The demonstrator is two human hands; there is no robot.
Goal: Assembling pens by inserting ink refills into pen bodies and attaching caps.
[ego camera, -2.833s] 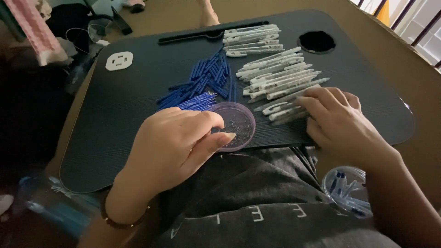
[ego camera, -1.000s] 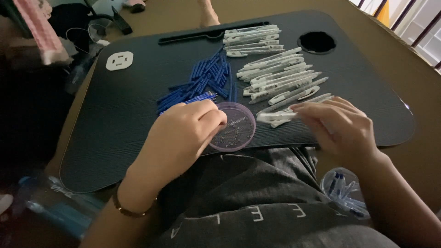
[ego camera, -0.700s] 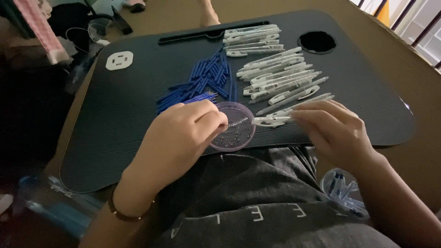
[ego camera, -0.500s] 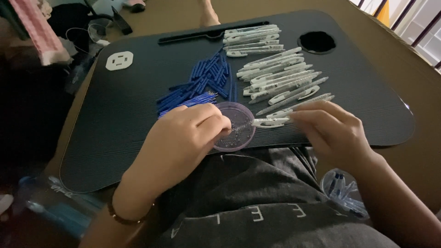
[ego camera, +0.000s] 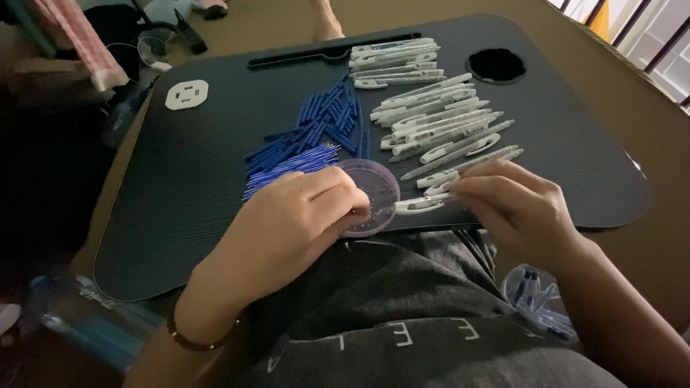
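Right hand [ego camera: 521,208] grip pinching slim white pen barrel [ego camera: 419,205], left hand [ego camera: 295,219] fingers apparently curled over round translucent lid [ego camera: 374,190]

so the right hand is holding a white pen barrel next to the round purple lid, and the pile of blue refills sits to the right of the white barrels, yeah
Not quite. In the head view the blue refills lie to the left of the white barrels, not the right. The rest holds: the right hand has a white pen barrel in its grip, next to the round purple lid.
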